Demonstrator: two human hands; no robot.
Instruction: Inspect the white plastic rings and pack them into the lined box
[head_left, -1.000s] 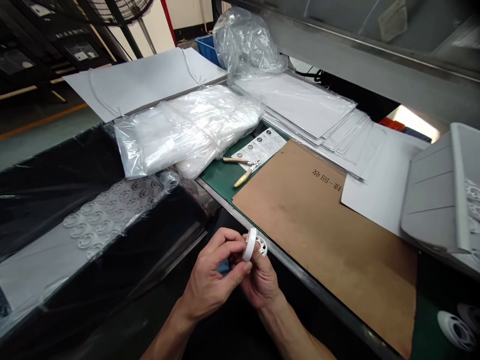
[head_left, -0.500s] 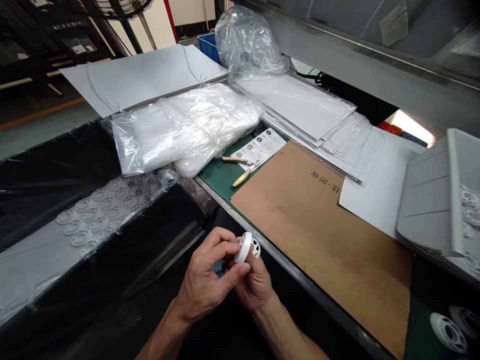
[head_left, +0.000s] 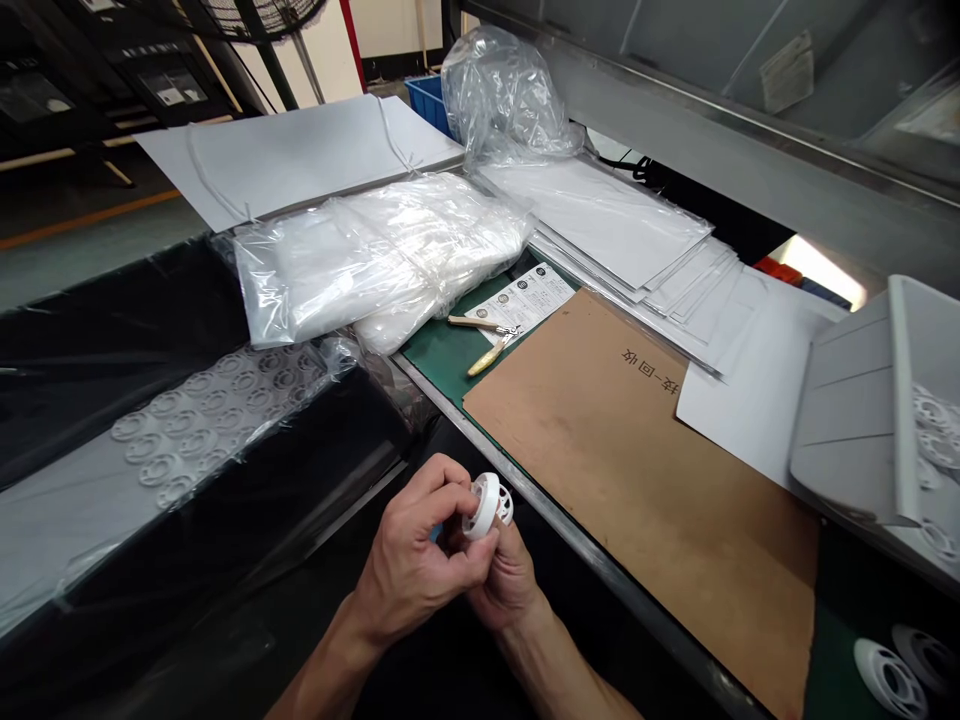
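In front of the table edge, my left hand point(head_left: 420, 530) pinches a white plastic ring point(head_left: 482, 508) by its rim between thumb and fingers. Right beside it is a second white plastic wheel point(head_left: 506, 504) with cut-out openings, in the closed fingers of my right hand point(head_left: 510, 580). The two parts overlap in view; I cannot tell whether they touch. A bit of something blue shows between my hands, mostly covered. Pliers point(head_left: 491, 342) with yellowish handles lie spread on the green tabletop point(head_left: 439, 355).
Left of me, a black-lined box point(head_left: 315, 440) holds rows of white rings point(head_left: 199, 440). Brown cardboard point(head_left: 645, 470) covers the near table. Behind are plastic bags point(head_left: 375, 250) and white sheets point(head_left: 600, 215). At right stand a grey bin point(head_left: 847, 420) and loose white rings point(head_left: 891, 678).
The pinched ring has turned, showing more of its inner side, and both hands have shifted very slightly. The whole view has moved a little. Both parts stay held.
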